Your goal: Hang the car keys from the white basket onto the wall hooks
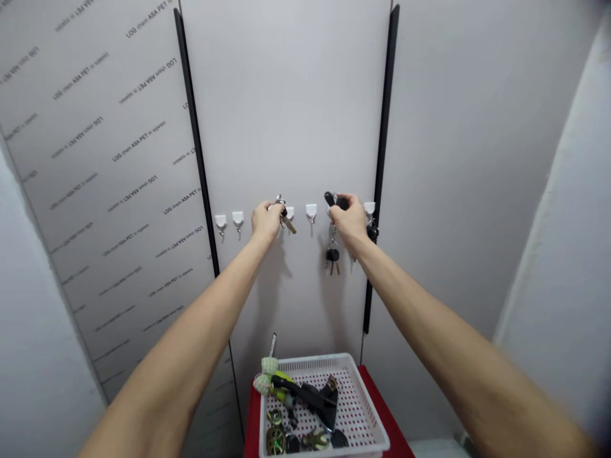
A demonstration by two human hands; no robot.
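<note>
My left hand pinches a bunch of keys, whose blades stick out toward the right. It is in front of the panel, just left of a white hook that the keys partly cover. Closed around a black key fob, my right hand is raised at the right part of the hook row and hides part of what lies behind it. Below its fingers hangs another set of keys with black heads. Further right, a dark bunch of keys hangs from a white hook.
More white hooks line the pale panel: one hook between my hands and two at the left. Black handle strips edge the panel. Below, a white plastic basket with dark and green items sits on a red surface.
</note>
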